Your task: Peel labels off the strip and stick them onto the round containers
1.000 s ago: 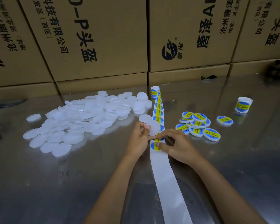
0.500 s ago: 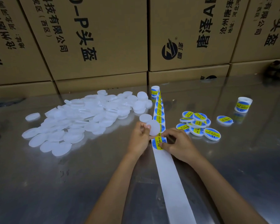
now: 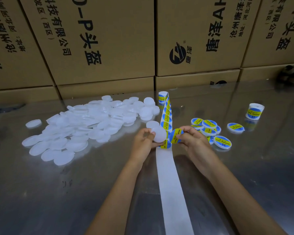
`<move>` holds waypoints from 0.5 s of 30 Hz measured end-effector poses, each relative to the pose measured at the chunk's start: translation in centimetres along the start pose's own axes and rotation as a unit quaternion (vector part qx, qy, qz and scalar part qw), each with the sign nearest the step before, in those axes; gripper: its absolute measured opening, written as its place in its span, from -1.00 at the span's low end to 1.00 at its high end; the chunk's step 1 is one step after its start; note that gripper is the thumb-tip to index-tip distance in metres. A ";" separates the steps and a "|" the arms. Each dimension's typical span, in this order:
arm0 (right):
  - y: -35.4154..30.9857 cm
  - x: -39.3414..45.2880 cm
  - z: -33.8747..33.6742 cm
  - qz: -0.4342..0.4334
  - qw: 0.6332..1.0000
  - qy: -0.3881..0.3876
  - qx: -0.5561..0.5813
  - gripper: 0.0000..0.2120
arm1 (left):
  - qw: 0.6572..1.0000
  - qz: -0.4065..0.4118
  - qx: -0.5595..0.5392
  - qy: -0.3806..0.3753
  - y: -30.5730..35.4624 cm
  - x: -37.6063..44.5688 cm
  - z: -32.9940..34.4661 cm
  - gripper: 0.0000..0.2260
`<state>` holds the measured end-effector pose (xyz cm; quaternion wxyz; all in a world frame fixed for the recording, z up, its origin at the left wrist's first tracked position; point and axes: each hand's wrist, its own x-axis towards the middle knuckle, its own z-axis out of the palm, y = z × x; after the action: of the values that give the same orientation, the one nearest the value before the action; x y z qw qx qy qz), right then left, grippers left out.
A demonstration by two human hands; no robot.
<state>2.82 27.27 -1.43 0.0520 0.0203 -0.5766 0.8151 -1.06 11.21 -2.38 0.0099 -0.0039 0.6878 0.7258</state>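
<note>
At centre frame I see my left hand (image 3: 143, 140) gripping a blank white container (image 3: 158, 135) by its rim while my right hand (image 3: 192, 141) pinches a peeled blue-and-yellow label (image 3: 175, 138) just above the strip (image 3: 171, 184) on the steel table (image 3: 58, 192).

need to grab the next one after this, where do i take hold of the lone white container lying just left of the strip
Take the lone white container by its rim, thumb and fingers on opposite edges, coming from above and the near-left. It lies flat on the table, so only the thin edge offers purchase. The strip hugs its right side, and the left hand holding another container sits just in front, so that approach looks least crowded.
</note>
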 end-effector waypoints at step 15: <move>0.5 0.4 0.8 -0.176 0.960 0.122 -0.181 -0.78 | 0.986 0.079 0.000 -0.145 1.4 -1.9 1.8 -0.75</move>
<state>2.38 26.39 -1.58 0.2677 0.0123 -0.6907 0.6716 0.82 12.89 -0.86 0.0525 0.1560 0.6775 0.7168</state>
